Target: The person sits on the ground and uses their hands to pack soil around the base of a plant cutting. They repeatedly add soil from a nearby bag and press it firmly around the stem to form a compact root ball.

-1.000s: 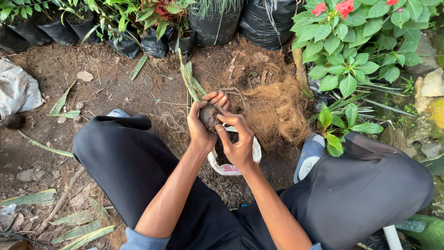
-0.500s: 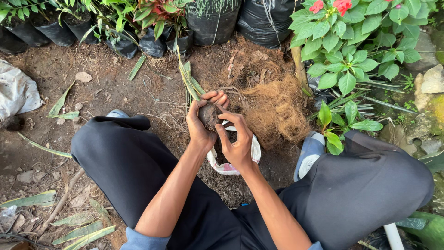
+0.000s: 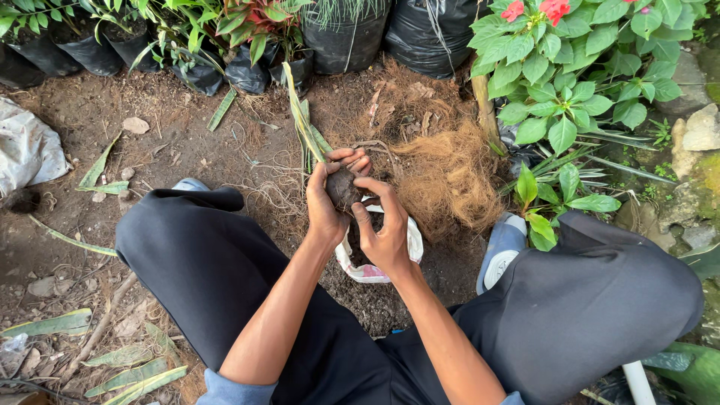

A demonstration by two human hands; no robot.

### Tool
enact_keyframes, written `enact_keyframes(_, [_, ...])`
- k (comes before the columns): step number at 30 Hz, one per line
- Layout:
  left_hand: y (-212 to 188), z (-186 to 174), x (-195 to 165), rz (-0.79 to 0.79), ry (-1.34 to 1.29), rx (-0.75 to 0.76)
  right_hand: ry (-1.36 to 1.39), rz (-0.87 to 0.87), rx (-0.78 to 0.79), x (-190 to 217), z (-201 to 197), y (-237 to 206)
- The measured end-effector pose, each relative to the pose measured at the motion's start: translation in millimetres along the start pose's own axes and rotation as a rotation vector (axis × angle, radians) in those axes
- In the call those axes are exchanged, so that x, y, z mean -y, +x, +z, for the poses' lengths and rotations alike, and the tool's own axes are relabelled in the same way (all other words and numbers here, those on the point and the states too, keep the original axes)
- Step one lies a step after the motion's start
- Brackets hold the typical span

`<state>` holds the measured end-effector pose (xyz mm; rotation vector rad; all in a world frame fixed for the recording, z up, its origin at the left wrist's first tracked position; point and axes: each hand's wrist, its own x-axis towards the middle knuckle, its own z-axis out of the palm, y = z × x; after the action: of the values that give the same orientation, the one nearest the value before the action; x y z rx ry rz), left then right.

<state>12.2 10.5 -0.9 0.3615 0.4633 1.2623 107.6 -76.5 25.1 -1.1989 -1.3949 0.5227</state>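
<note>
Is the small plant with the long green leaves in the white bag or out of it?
Out. Both hands, left hand and right hand, hold its dark root ball above the white bag.

Hands hide most of the soil clump [image 3: 343, 187] and white bag [image 3: 367, 271]

Black trousers [image 3: 210, 270], rolled blue sleeve cuffs [image 3: 232, 390], bare forearms, grey-blue shoes with white soles [image 3: 501, 251]

A row of black plastic grow bags [image 3: 352, 45] stands along the top edge, upright, each holding a plant. A crumpled white sack [image 3: 26, 150] lies on the soil at the far left. A small white plastic bag [image 3: 375, 262] — pink-trimmed, open — sits on the ground just below the hands, between the knees.
</note>
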Motion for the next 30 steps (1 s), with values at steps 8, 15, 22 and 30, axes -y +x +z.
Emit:
enact_keyframes(8, [-2.6, 3.8, -4.3, 0.033, 0.101, -0.010, -0.052, -0.101, 0.022, -1.6, -2.4, -0.6])
enact_keyframes(15, [-3.2, 4.9, -6.3, 0.030, 0.111, 0.013, 0.138, -0.061, -0.036, 1.3, 0.4, 2.4])
enact_keyframes(22, [-3.4, 0.4, -4.7, 0.072, 0.146, 0.037, -0.005, -0.072, 0.020, -0.4, -2.8, 1.0])
enact_keyframes(30, [0.3, 0.5, -2.0, 0.040, 0.099, 0.043, 0.018, -0.059, -0.018, -7.8, 1.9, -3.1])
